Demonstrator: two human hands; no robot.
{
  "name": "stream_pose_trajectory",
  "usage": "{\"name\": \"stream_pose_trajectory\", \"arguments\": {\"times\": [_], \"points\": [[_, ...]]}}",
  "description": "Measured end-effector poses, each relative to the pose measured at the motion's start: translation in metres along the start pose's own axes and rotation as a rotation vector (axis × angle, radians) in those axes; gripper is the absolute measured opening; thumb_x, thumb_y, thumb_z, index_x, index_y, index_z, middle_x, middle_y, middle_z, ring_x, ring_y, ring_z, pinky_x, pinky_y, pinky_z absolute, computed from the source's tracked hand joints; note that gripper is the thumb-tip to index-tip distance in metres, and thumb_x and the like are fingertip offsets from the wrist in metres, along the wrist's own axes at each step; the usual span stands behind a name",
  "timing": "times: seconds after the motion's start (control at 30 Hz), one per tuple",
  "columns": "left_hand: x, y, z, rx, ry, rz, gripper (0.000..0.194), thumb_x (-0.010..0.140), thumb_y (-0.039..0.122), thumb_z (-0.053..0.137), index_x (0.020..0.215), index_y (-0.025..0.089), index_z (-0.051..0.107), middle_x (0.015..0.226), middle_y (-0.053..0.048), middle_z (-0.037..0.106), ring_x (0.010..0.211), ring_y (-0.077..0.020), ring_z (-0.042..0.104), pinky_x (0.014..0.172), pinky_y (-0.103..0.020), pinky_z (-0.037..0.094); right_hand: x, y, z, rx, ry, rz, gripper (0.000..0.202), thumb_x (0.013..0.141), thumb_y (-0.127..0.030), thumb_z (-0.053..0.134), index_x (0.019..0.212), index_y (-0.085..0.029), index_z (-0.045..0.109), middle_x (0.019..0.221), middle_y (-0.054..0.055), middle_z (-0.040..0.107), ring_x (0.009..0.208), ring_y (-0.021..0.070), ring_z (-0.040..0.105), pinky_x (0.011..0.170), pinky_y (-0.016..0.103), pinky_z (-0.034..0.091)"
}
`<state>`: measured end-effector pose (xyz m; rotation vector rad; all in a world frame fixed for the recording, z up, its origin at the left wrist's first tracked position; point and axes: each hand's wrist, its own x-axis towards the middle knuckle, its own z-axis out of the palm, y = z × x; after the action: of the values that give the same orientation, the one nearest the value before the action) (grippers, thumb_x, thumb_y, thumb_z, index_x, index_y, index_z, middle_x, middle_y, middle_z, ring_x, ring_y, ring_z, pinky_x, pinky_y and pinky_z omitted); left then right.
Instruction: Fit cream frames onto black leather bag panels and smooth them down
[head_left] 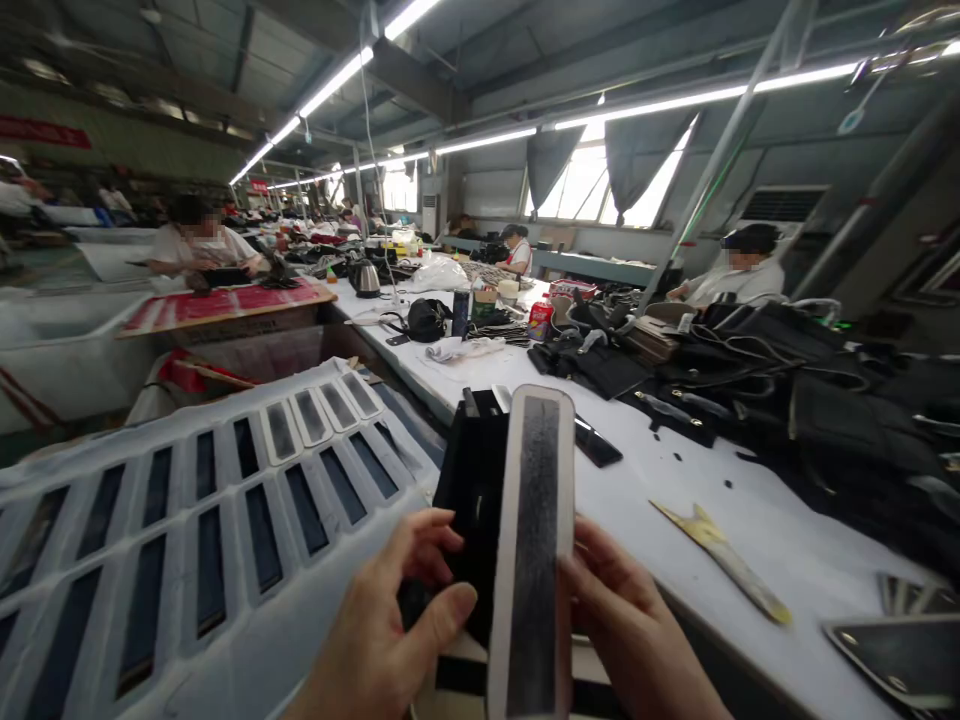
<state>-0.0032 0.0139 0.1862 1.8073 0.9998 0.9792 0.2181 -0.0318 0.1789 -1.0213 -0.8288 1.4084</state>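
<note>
One white-rimmed strip (534, 520) stands between the hands, its right edge pinched by the right hand (626, 610); the left hand (397, 600), loosely open with curled fingers, is beside one black object (472, 470), contact unclear. Four similar strips (281, 432) lie on the slotted tray (360, 560). The worktop (637, 480) bears one red can (540, 320), its lettering too small to read.

The right hand (619, 605) is holding a pale-edged strip (534, 540); the left hand (386, 605) is curving just beside it. Similar strips (310, 416) are lying on a tray (315, 590) beyond the left hand; a yellowish tool (724, 560) is resting right of both hands.
</note>
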Motion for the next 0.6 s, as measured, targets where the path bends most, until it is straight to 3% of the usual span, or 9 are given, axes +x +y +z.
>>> {"name": "stream_pose_trajectory", "arguments": {"times": [0.1, 0.17, 0.27, 0.37, 0.47, 0.53, 0.6], "points": [[0.006, 0.013, 0.027, -0.218, -0.138, -0.102, 0.02, 0.087, 0.039, 0.063, 0.096, 0.021, 0.065, 0.081, -0.004, 0.068, 0.07, -0.0175, 0.064, 0.067, -0.027, 0.056, -0.008, 0.001, -0.005, -0.14, 0.033, -0.053, 0.044, 0.086, -0.046, 0.071, 0.124, -0.027, 0.062, 0.098, 0.004, 0.073, 0.084, 0.0215, 0.068, 0.072, 0.03, 0.054], [0.008, 0.016, 0.045, -0.262, -0.103, -0.136, 0.019, 0.088, 0.039, 0.06, 0.089, 0.02, 0.062, 0.071, -0.001, 0.063, 0.06, -0.0152, 0.06, 0.055, -0.024, 0.051, -0.01, -0.001, -0.009, -0.228, 0.067, -0.081, 0.048, 0.085, -0.05, 0.07, 0.126, -0.026, 0.062, 0.102, 0.005, 0.073, 0.091, 0.0236, 0.068, 0.077, 0.032, 0.054], [0.008, 0.016, 0.06, -0.207, -0.043, -0.141, 0.017, 0.09, 0.036, 0.056, 0.091, 0.019, 0.061, 0.065, 0.001, 0.059, 0.052, -0.0133, 0.056, 0.048, -0.022, 0.046, -0.015, -0.01, -0.015, -0.35, 0.012, -0.076, 0.051, 0.092, -0.056, 0.055, 0.128, -0.021, 0.062, 0.11, 0.01, 0.071, 0.1, 0.028, 0.067, 0.087, 0.04, 0.055], [0.009, 0.021, 0.067, -0.088, -0.073, -0.114, 0.013, 0.089, 0.03, 0.057, 0.087, 0.018, 0.061, 0.07, -0.001, 0.064, 0.06, -0.0151, 0.059, 0.054, -0.023, 0.047, -0.023, -0.018, -0.016, -0.666, 0.02, -0.149, 0.069, 0.082, -0.043, 0.067, 0.144, -0.021, 0.046, 0.126, 0.012, 0.063, 0.115, 0.0322, 0.06, 0.097, 0.048, 0.051], [0.011, 0.032, 0.073, -0.114, -0.159, -0.101, 0.01, 0.089, 0.027, 0.058, 0.085, 0.019, 0.061, 0.078, -0.002, 0.067, 0.07, -0.0171, 0.062, 0.062, -0.025, 0.048, -0.029, -0.019, -0.014, -1.041, 0.119, -0.364, 0.101, 0.069, -0.017, 0.068, 0.156, -0.031, 0.017, 0.153, 0.01, 0.035, 0.138, 0.0327, 0.039, 0.109, 0.053, 0.041], [0.012, 0.038, 0.076, -0.145, -0.224, -0.058, 0.01, 0.09, 0.029, 0.06, 0.089, 0.019, 0.063, 0.084, -0.002, 0.069, 0.077, -0.018, 0.063, 0.071, -0.027, 0.05, -0.03, -0.017, -0.013, -1.125, 0.137, -0.487, 0.101, 0.072, -0.011, 0.059, 0.156, -0.033, 0.01, 0.157, 0.008, 0.024, 0.144, 0.0289, 0.03, 0.113, 0.051, 0.038], [0.012, 0.039, 0.074, -0.162, -0.301, 0.013, 0.012, 0.091, 0.03, 0.061, 0.095, 0.021, 0.067, 0.091, -0.002, 0.069, 0.084, -0.0185, 0.064, 0.078, -0.028, 0.05, -0.03, -0.018, -0.017, -1.106, 0.146, -0.563, 0.094, 0.076, -0.011, 0.056, 0.156, -0.033, 0.011, 0.153, 0.008, 0.027, 0.142, 0.0249, 0.033, 0.112, 0.045, 0.04]]}}
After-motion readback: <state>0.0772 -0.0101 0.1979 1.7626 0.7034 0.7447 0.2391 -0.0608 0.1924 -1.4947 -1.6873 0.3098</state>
